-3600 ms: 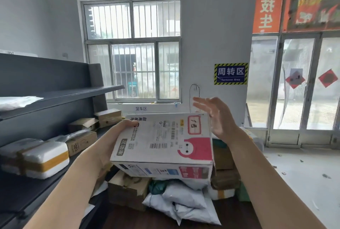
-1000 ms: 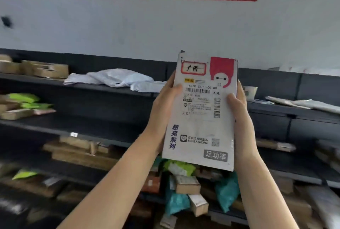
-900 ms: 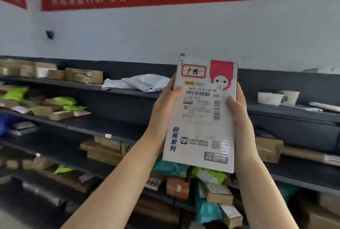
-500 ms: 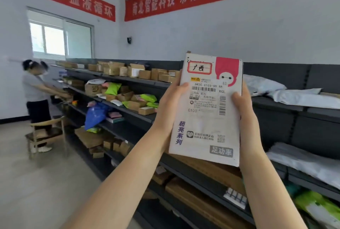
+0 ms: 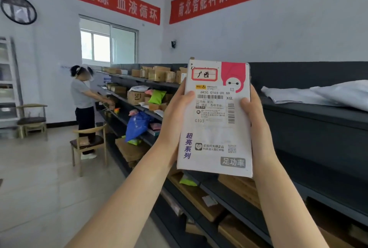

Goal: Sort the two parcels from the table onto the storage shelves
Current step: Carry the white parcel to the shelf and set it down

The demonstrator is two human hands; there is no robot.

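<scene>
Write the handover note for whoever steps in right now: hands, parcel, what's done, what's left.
Left hand: grip closed on the left edge of the white parcel.
Right hand: grip closed on its right edge.
Parcel: held upright at chest height, label facing the camera, in front of the dark storage shelves; not on any shelf.
Second parcel: not in view.
Done: one parcel picked up and brought to the shelves.
Left: shelve this parcel; the second cannot be judged from here.
Note: another person is working at the far end of the shelves.
</scene>
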